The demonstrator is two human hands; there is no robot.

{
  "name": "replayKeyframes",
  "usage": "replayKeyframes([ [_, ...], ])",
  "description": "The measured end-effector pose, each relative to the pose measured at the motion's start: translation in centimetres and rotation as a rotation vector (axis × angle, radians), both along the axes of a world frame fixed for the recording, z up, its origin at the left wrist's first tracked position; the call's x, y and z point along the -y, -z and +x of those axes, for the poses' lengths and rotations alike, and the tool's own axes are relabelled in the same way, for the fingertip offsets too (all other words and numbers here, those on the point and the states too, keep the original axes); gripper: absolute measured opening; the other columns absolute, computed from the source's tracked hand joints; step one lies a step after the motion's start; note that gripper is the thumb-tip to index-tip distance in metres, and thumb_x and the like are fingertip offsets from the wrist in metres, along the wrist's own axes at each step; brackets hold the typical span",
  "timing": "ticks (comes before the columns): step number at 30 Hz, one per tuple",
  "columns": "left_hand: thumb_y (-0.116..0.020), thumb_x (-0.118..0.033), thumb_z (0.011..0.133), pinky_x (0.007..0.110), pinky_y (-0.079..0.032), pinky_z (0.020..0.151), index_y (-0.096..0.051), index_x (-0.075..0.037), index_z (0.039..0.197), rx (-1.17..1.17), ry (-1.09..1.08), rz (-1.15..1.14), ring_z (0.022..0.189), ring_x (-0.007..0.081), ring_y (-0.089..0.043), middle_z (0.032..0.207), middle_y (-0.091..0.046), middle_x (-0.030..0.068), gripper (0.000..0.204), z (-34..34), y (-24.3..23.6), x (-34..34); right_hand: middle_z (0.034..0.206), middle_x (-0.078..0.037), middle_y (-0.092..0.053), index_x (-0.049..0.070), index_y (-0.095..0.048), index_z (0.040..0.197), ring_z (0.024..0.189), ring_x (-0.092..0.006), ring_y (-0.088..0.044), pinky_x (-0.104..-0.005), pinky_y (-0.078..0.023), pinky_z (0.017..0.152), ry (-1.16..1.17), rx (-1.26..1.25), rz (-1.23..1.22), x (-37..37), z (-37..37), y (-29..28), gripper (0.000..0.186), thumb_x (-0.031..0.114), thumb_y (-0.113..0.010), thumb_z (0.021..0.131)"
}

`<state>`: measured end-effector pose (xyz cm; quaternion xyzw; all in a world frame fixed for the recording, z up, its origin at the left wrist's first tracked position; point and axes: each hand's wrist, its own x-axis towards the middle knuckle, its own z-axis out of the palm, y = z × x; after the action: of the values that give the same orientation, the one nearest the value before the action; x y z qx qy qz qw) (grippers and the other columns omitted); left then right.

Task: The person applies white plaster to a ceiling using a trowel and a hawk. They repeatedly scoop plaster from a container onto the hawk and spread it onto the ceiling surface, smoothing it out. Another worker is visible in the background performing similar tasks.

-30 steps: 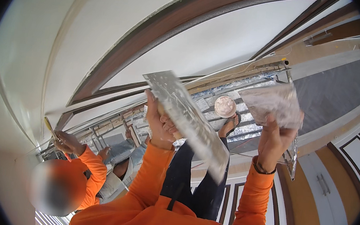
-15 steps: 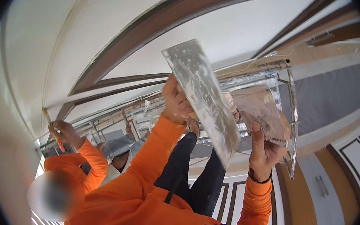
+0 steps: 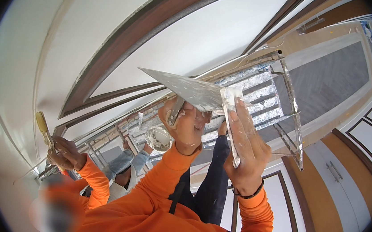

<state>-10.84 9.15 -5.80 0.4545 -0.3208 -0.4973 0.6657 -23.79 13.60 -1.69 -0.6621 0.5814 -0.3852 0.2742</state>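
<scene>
My left hand [image 3: 188, 125] is closed round the handle of a plastering trowel, its broad steel blade [image 3: 184, 87] smeared with white filler and tilted above the fist. My right hand [image 3: 249, 151] grips a thin flat scraper plate [image 3: 230, 120], seen nearly edge-on, with my fingers lying along its face and white filler on its edge. The trowel blade's right end meets the plate's upper part. White smears cover the fingers of both hands. Below my left wrist stands a round tub [image 3: 159, 139] with whitish material inside.
Metal scaffolding with a spattered slatted platform [image 3: 259, 94] lies beneath me. A white wall with curved brown moulding [image 3: 111, 59] rises ahead. At left, a co-worker's hand [image 3: 67, 153] holds a paintbrush [image 3: 43, 129]. Wood and white cabinet doors [image 3: 332, 179] are low at right.
The trowel has swung from steeply upright to nearly level, its blade now against the plate. My right hand has moved left and turned the plate edge-on. The co-worker's brush has turned upward.
</scene>
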Motion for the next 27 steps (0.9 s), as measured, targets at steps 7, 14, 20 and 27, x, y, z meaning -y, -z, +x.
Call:
replayKeyframes([
  [7, -0.056, -0.008, 0.09, 0.027, -0.037, 0.041, -0.053, 0.001, 0.081, -0.246, 0.015, -0.086, 0.047, 0.0136, -0.048, 0.06, -0.052, 0.0061, 0.013, 1.1, 1.4, 0.1, 0.12, -0.023, -0.057, 0.007, -0.063, 0.115, 0.109, -0.0375, -0.058, -0.0443, -0.048, 0.091, -0.101, -0.027, -0.008, -2.3, 0.6, 0.0, 0.048, 0.001, -0.064, 0.068],
  [14, -0.059, -0.006, 0.085, 0.03, -0.05, 0.065, -0.05, 0.001, 0.106, -0.468, 0.067, -0.032, 0.075, 0.0173, -0.06, 0.092, -0.061, 0.0091, 0.024, 6.2, 4.7, -1.0, 0.102, -0.012, -0.058, -0.003, -0.045, 0.114, 0.098, -0.0198, -0.056, -0.033, -0.045, 0.089, 0.684, 0.639, -0.116, -2.9, -4.0, 3.5, 0.04, 0.01, -0.066, 0.083],
  [20, -0.059, -0.011, 0.085, 0.032, -0.043, 0.054, -0.054, 0.004, 0.1, -0.589, 0.275, 0.216, 0.064, 0.0166, -0.054, 0.078, -0.058, 0.0108, 0.021, 11.1, 4.8, -5.6, 0.103, -0.006, -0.055, -0.001, -0.048, 0.111, 0.094, -0.0113, -0.052, -0.0259, -0.041, 0.085, 0.291, 0.694, -0.214, 9.1, -6.7, 3.4, 0.033, 0.008, -0.065, 0.085],
  [27, -0.061, -0.009, 0.081, 0.032, -0.045, 0.049, -0.058, 0.003, 0.084, -0.228, 0.059, 0.488, 0.052, 0.0203, -0.053, 0.064, -0.053, 0.0082, 0.013, 12.8, 8.3, -12.6, 0.096, -0.004, -0.059, 0.0, -0.053, 0.108, 0.086, -0.0087, -0.055, -0.0219, -0.043, 0.079, 0.052, 0.657, -0.438, 22.3, -1.1, -0.1, 0.03, 0.013, -0.068, 0.086],
])
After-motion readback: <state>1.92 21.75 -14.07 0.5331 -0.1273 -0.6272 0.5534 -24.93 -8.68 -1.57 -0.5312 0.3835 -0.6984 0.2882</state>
